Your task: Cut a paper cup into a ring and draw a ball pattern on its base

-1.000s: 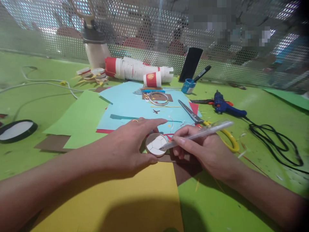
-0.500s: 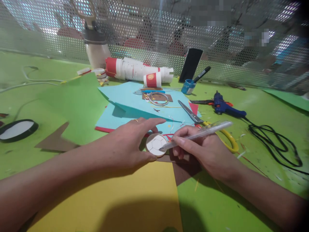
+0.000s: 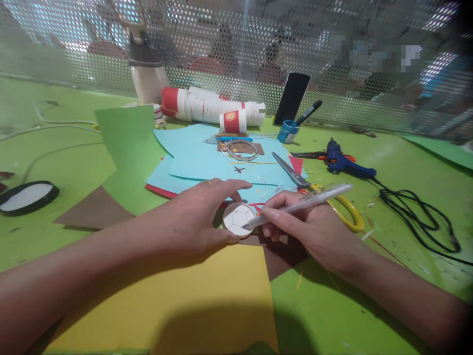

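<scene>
A small round white disc with dark lines like a football's pattern lies between my two hands. My left hand grips its edge, thumb at the near side and fingers at the far side. In my right hand is a clear pen, held slanted with its tip on the disc's lower right part. Under and in front of the hands lie yellow paper and a strip of brown paper. The scissors with yellow handles rest just beyond my right hand.
Light blue sheets carry a tape ring and a blue pen. Behind stand paper cups, a phone and a paint jar. A glue gun with its cord lies right; green paper curls up left.
The green paper at the left has lifted and curled upward, while the blue sheet's near edge has settled flatter. The pen tip has shifted slightly left on the disc; both hands keep their grip.
</scene>
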`<state>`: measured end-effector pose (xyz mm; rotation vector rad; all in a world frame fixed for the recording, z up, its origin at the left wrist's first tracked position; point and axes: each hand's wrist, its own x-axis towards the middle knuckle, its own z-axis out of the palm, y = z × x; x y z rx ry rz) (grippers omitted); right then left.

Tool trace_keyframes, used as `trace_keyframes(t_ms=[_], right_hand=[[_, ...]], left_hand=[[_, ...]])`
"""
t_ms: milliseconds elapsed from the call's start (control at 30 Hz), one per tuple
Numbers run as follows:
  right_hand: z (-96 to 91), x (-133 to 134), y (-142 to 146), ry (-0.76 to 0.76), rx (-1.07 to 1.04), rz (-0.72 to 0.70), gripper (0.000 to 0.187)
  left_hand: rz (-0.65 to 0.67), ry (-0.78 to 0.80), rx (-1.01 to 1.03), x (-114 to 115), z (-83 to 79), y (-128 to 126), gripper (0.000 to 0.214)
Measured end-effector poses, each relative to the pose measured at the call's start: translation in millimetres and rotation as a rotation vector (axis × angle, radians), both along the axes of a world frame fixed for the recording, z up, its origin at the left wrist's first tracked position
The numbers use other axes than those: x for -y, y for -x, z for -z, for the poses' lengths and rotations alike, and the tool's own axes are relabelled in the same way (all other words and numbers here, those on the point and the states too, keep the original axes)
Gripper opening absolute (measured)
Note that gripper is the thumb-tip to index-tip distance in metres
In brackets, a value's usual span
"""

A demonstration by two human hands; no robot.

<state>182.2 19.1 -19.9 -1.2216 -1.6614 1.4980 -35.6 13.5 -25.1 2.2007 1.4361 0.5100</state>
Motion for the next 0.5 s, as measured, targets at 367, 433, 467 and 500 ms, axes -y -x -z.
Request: trace_keyframes(t_ms=[367,433,467,500], right_hand=[[-0.1,0.4,0.4,0.017,0.0,0.005,0.014],[-0.2,0.2,0.7,0.017,0.001,0.002,0.014],[-0.4,0.0,0.8,0.018,0.002,0.003,0.014],[-0.6,-0.1,0.9,0.019,0.004,0.007,0.014]], left_hand=[[0.006,0.008,-0.007,-1.4,-3.2,-2.4,0.069],[0.006,0.003,-0.005,-0.7,-3.2,-1.7,0.068],[0.007,0.002,-0.005,-0.3,-3.1,-1.4,0.068],[0.01,0.003,-0.005,0.0,-3.1,-1.1,0.067]])
